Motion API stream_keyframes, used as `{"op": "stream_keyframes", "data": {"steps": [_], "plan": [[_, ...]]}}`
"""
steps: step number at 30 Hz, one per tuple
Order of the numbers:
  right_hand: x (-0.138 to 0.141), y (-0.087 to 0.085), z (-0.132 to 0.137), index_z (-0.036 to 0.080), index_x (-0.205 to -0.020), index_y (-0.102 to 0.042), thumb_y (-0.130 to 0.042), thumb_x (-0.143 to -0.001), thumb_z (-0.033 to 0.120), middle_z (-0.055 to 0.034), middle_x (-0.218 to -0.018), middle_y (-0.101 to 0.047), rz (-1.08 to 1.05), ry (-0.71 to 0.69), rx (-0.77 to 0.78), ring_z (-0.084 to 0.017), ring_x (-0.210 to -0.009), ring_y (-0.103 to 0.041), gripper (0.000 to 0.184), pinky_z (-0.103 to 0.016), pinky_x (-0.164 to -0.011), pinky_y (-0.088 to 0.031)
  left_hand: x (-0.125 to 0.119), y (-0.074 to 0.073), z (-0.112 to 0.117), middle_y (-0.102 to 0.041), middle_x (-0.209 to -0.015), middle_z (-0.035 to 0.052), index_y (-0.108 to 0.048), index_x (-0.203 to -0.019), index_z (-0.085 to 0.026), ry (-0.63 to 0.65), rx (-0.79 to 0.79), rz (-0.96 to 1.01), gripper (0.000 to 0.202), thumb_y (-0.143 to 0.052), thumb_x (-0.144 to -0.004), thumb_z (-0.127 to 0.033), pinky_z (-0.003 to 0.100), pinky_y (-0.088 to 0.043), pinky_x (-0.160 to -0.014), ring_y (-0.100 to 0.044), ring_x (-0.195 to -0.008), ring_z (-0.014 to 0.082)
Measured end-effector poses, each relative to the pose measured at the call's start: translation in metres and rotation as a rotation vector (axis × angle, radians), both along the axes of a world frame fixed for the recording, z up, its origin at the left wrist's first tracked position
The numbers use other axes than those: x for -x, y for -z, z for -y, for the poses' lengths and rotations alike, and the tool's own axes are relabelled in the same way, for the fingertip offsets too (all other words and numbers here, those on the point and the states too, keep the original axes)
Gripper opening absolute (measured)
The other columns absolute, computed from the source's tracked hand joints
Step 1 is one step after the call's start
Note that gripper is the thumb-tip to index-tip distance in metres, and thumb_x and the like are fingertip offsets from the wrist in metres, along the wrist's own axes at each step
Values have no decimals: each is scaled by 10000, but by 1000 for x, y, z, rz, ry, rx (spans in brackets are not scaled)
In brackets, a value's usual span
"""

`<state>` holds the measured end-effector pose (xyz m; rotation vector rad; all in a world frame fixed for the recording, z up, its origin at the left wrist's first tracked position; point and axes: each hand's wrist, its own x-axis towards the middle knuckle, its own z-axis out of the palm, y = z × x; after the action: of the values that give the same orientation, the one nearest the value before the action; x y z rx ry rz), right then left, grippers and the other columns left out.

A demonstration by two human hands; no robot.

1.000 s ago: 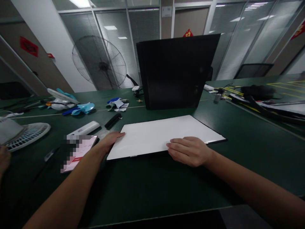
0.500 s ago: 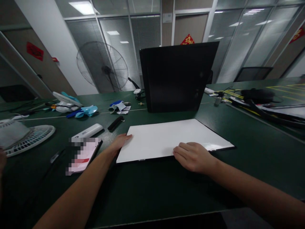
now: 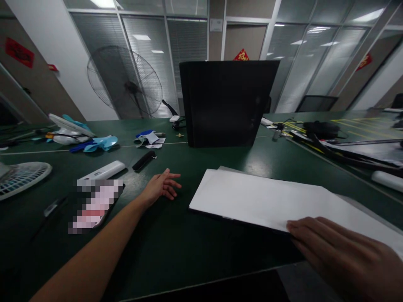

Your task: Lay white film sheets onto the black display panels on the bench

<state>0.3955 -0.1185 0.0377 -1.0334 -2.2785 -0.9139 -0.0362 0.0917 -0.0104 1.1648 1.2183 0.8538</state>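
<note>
Glass partitions with slatted blinds ran across the back of the room, and a large round wire-caged fan stood before them at the left. Nearer spread a dark green bench, a thin pale line crossing its far part. On it, beyond the middle, a broad black rectangular panel stood upright.

Closer to the person, right of the middle, was a thin flat white board with a dark near edge, its right end reaching toward the side of the view; greyish strips showed along its far side. Whether it lay wholly flat on the bench could not be told.

The right hand was at the board's near edge, fingers pressed together and fingertips touching the white surface. Its thumb was hidden, so whether that grip pinched the edge could not be made out. The left hand was apart from the board, just beyond its left end, with the grip loosely spread.

Left of that hand lay a small black oblong object, a long white plastic bar and a flat dark-edged device with a pixelated pink face. Farther left was a round white plastic grille; behind these lay a crumpled light-blue piece.
</note>
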Motion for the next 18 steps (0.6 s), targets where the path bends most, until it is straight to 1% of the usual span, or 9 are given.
{"op": "stream_keyframes", "data": {"steps": [2,4,5,7,9,11,13,16,18], "plan": [[-15,-3,-13,239,-980,-740,-458,-1015,259,-57,-948,-771,31,127,16,-227,-775,-724,285,-348,-555,-543,-1,-4,3,-790,-919,153,-655,-1291,-101,2,-4,6,559,-459,-1028,-554,338,-575,-536,-717,-605,212],[-28,-7,-29,245,-895,-743,-539,-973,258,-52,-889,-752,63,279,29,-220,-683,-708,219,-318,-442,-468,-1,-6,6,-787,-922,152,-655,-1281,-97,2,-8,10,522,-494,-1022,-521,334,-579,-539,-713,-602,205],[-34,-9,-38,242,-862,-740,-577,-950,238,-50,-863,-741,76,355,45,-217,-658,-701,186,-302,-420,-431,-1,-6,7,-786,-925,151,-655,-1278,-96,1,-12,15,509,-508,-1019,-509,331,-579,-539,-712,-600,201],[-47,-12,-55,229,-821,-731,-623,-920,195,-54,-824,-721,84,477,107,-213,-637,-694,151,-285,-430,-388,0,-7,7,-784,-928,148,-653,-1275,-97,-1,-17,29,496,-520,-1016,-498,327,-579,-541,-710,-602,197],[-60,-14,-72,212,-797,-725,-614,-930,185,-73,-804,-707,70,553,202,-207,-628,-683,175,-283,-458,-342,2,-6,7,-783,-930,146,-654,-1272,-100,2,-16,45,493,-520,-1016,-499,329,-580,-544,-708,-601,195],[-73,-17,-89,203,-778,-730,-604,-947,225,-94,-783,-699,32,626,288,-204,-607,-662,212,-294,-482,-295,4,-4,5,-783,-934,148,-662,-1267,-105,7,-16,61,491,-527,-1012,-503,333,-579,-547,-705,-600,193],[-86,-24,-106,195,-772,-744,-597,-959,282,-115,-770,-696,-4,696,338,-205,-603,-646,253,-310,-510,-268,6,-2,4,-783,-938,153,-671,-1260,-108,10,-20,74,496,-541,-1002,-511,337,-576,-551,-706,-605,196],[-106,-37,-132,157,-776,-760,-530,-990,314,-151,-761,-693,-3,771,318,-198,-608,-618,350,-339,-556,-260,9,0,2,-783,-940,156,-673,-1257,-108,11,-29,84,505,-568,-985,-521,340,-577,-552,-708,-610,198],[-121,-48,-149,117,-770,-768,-539,-984,321,-159,-726,-678,-6,764,259,-187,-597,-590,373,-353,-581,-266,11,1,2,-783,-948,157,-670,-1265,-110,19,-32,90,509,-582,-977,-520,343,-581,-556,-709,-615,200]]}}
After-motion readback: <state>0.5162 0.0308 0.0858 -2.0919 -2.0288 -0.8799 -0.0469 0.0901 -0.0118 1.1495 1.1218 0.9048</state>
